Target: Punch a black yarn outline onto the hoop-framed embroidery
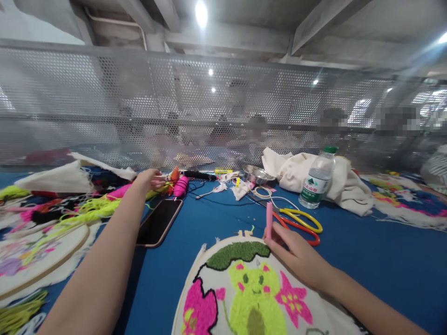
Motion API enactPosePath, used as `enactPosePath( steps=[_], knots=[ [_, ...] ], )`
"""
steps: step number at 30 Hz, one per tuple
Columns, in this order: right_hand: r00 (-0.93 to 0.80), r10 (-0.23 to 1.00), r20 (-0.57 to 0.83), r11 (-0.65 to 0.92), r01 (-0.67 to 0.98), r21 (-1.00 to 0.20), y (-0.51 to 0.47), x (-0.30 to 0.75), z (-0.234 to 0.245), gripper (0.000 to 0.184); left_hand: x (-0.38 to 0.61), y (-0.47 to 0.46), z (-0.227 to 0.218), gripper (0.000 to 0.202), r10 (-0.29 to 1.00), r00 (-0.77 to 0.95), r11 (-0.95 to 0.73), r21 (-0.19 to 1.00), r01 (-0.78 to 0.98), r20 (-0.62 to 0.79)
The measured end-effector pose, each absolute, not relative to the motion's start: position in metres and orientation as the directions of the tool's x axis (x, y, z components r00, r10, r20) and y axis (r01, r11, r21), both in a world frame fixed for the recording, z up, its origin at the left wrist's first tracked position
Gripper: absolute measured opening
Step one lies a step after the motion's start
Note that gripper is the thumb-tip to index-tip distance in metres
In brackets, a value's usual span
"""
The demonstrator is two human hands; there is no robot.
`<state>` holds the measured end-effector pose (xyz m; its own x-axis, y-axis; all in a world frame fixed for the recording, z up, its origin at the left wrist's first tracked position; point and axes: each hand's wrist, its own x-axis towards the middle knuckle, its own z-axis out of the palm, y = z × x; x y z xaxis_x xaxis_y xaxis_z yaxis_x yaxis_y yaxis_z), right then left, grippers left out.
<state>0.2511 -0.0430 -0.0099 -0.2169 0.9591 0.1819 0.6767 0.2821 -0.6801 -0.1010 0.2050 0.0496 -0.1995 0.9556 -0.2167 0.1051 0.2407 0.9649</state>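
Note:
My right hand (296, 256) is closed around a pink punch needle (269, 221), held upright at the upper right rim of an embroidery hoop. The tool's tip is hidden. White cloth (240, 284) in the hoop carries a yellow-green bear (260, 298), pink flowers and a dark green patch outlined in black. My left hand (151, 179) reaches far forward over the yarn pile, fingers stretched out and apart, close to orange yarn (174, 174) and a bright pink yarn bundle (180, 186). Whether its fingertips touch the yarn, I cannot tell.
A phone (160, 223) lies beside my left forearm. Yellow-and-red-handled scissors (302, 218) rest beyond my right hand, near a water bottle (316, 179), crumpled cream cloth (352, 186) and a metal bowl (256, 174). Another hoop (75, 246) sits at left. A perforated metal screen (209, 107) stands behind.

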Motion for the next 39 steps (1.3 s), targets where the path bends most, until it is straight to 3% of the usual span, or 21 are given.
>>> enactPosePath(
  steps=[3, 6, 8, 9, 10, 12, 14, 17, 19, 20, 22, 24, 26, 28, 34, 39],
  knots=[
    [-0.209, 0.958, 0.195, 0.286, 0.682, -0.673, -0.044, 0.249, -0.013, 0.021, -0.068, 0.184, 0.089, 0.013, 0.975, -0.083, 0.221, 0.912, 0.345, -0.205],
    [-0.201, 0.957, 0.21, 0.291, 0.68, -0.673, -0.043, 0.247, -0.018, 0.02, -0.019, 0.135, 0.122, 0.009, 0.951, 0.259, 0.034, 0.892, 0.45, -0.167],
    [-0.199, 0.954, 0.226, 0.301, 0.673, -0.675, -0.042, 0.248, -0.019, 0.02, 0.013, 0.09, 0.124, 0.019, 0.659, 0.725, -0.369, 0.755, 0.542, -0.199],
    [-0.197, 0.951, 0.237, 0.307, 0.67, -0.676, -0.042, 0.248, -0.019, 0.02, 0.026, 0.068, 0.118, 0.022, 0.532, 0.799, -0.505, 0.652, 0.566, -0.28],
    [-0.193, 0.949, 0.25, 0.314, 0.666, -0.676, -0.041, 0.25, -0.019, 0.019, 0.036, 0.048, 0.107, 0.025, 0.538, 0.8, -0.607, 0.537, 0.586, -0.265],
    [-0.183, 0.943, 0.28, 0.328, 0.665, -0.671, -0.04, 0.253, -0.016, 0.018, 0.051, 0.022, 0.078, 0.035, 0.644, 0.765, -0.722, 0.337, 0.605, 0.008],
    [-0.18, 0.936, 0.303, 0.343, 0.668, -0.661, -0.039, 0.257, -0.011, 0.017, 0.058, 0.016, 0.051, 0.035, 0.673, 0.722, -0.735, 0.266, 0.624, 0.164],
    [-0.184, 0.93, 0.317, 0.355, 0.669, -0.653, -0.039, 0.26, -0.006, 0.017, 0.062, 0.037, 0.028, 0.037, 0.721, 0.656, -0.691, 0.294, 0.66, 0.224],
    [-0.182, 0.929, 0.322, 0.357, 0.669, -0.652, -0.039, 0.261, -0.003, 0.016, 0.063, 0.057, 0.023, 0.039, 0.728, 0.674, -0.66, 0.393, 0.64, 0.125],
    [-0.181, 0.927, 0.327, 0.36, 0.669, -0.65, -0.039, 0.261, -0.002, 0.016, 0.062, 0.065, 0.021, 0.04, 0.723, 0.69, -0.61, 0.504, 0.611, 0.038],
    [-0.183, 0.921, 0.344, 0.374, 0.663, -0.648, -0.04, 0.261, -0.001, 0.015, 0.061, 0.075, 0.016, 0.039, 0.634, 0.754, -0.371, 0.787, 0.493, -0.174],
    [-0.183, 0.918, 0.351, 0.381, 0.651, -0.656, -0.04, 0.261, -0.001, 0.015, 0.06, 0.077, 0.009, 0.035, 0.491, 0.814, -0.046, 0.924, 0.38, -0.311],
    [-0.165, 0.922, 0.351, 0.371, 0.641, -0.672, -0.04, 0.262, -0.002, 0.016, 0.06, 0.075, 0.003, 0.033, 0.412, 0.832, 0.154, 0.929, 0.337, -0.37],
    [-0.133, 0.924, 0.358, 0.357, 0.638, -0.682, -0.039, 0.264, -0.001, 0.016, 0.059, 0.074, -0.002, 0.032, 0.41, 0.818, 0.221, 0.914, 0.341, -0.404],
    [-0.191, 0.872, 0.45, 0.463, 0.616, -0.637, -0.04, 0.27, 0.007, 0.012, 0.058, 0.086, -0.006, 0.022, 0.389, 0.837, 0.247, 0.918, 0.309, -0.386],
    [-0.102, 0.881, 0.461, 0.415, 0.634, -0.653, -0.043, 0.269, 0.001, 0.009, 0.059, 0.087, -0.007, 0.017, 0.405, 0.827, 0.231, 0.919, 0.321, -0.391]
  ],
)
